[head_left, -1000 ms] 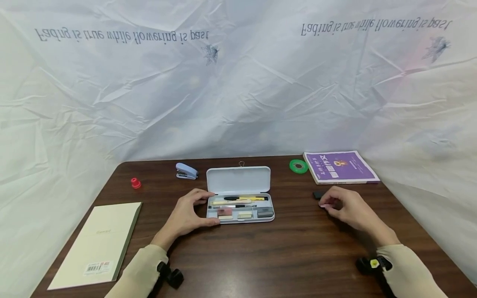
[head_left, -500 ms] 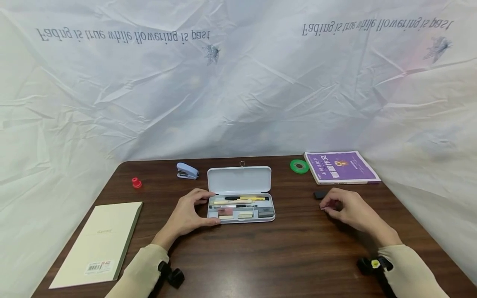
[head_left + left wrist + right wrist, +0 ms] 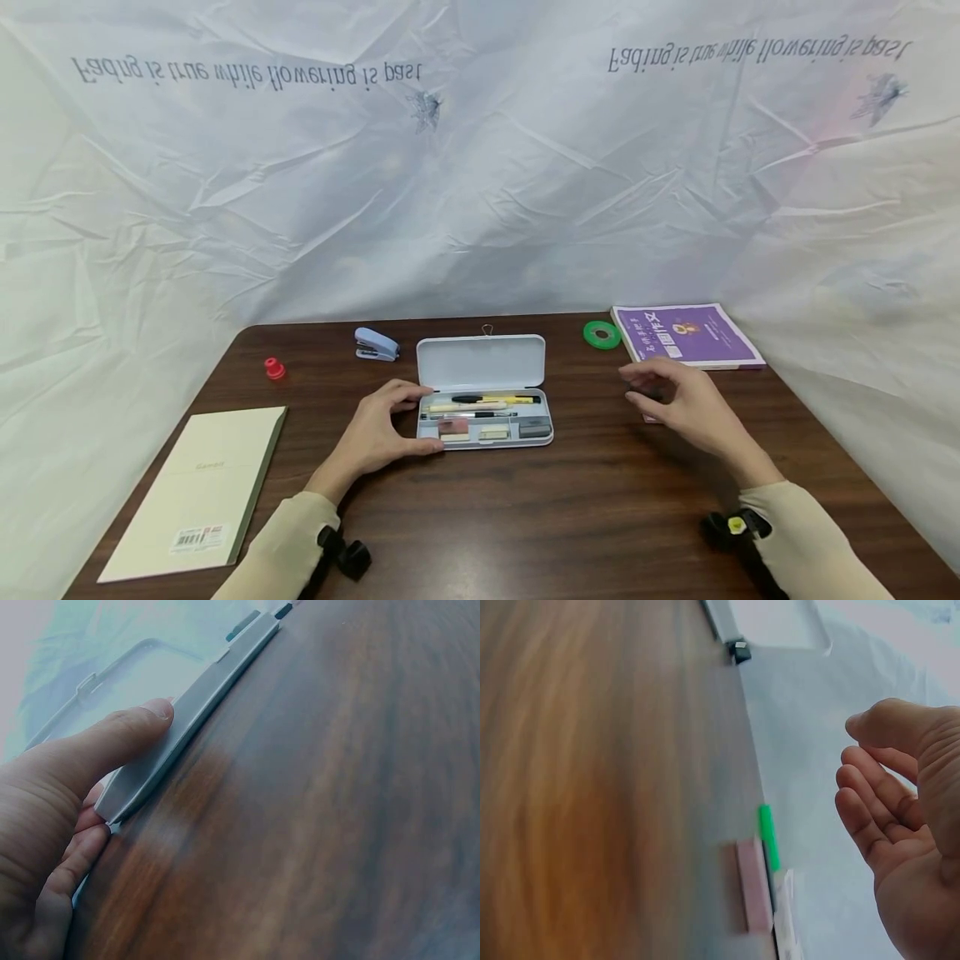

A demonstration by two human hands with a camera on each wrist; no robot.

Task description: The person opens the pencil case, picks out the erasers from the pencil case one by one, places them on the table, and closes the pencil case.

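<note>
A pale grey-blue pencil case point(image 3: 480, 363) lies with its lid raised in the middle of the table. Several pens, among them a yellow and black one point(image 3: 517, 400), fill its back section, and small eraser-like blocks point(image 3: 493, 432) sit in front. My left hand point(image 3: 372, 431) grips the case's left end, thumb on the front edge, as the left wrist view also shows. Over the table's right side my right hand point(image 3: 688, 406) is raised with loosely bent fingers, holding nothing. Below it a pink block point(image 3: 754, 885) lies on the table, mostly hidden in the head view; something dark is just behind it.
At the back right are a purple book point(image 3: 693, 333) and a green tape roll point(image 3: 602, 335). A light blue stapler point(image 3: 377, 344) and a red cap-like piece point(image 3: 274, 368) lie back left. A cream notebook point(image 3: 198, 492) is at the left edge. White cloth hangs behind.
My right hand, which was at the pink block with fingers pinched together, has risen off it and moved slightly left, its fingers parted. The left hand and pencil case have stayed put.
</note>
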